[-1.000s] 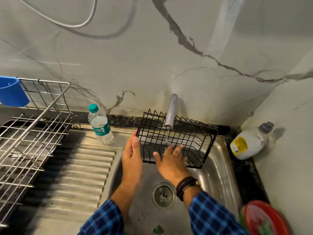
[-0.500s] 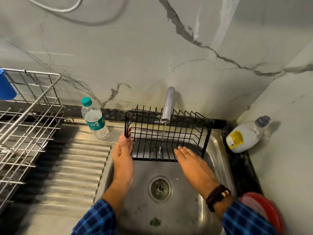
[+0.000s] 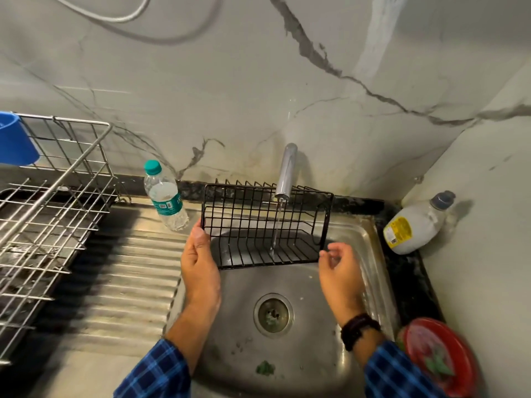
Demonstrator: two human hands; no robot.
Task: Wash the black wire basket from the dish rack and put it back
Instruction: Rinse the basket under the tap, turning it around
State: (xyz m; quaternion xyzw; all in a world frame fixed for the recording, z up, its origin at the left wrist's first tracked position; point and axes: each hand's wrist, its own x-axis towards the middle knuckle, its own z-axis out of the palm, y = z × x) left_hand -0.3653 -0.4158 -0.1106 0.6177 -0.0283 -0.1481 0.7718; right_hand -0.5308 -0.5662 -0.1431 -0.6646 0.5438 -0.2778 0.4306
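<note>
Over the steel sink (image 3: 304, 285), the black wire basket (image 3: 265, 225) is gripped at its edge by the left hand (image 3: 201, 262) under the tap (image 3: 286, 170); the right hand (image 3: 339, 268) is seen loosely curled, empty, just beside it.

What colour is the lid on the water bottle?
The lid is teal green, clearest in the head view.

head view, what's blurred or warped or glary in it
In the head view the red plate and the right hand look smeared, while the black wire basket is sharp; wide-angle distortion bows the dish rack; a pale glare streak crosses the wall; heavy shadow lies on the drainboard.
</note>
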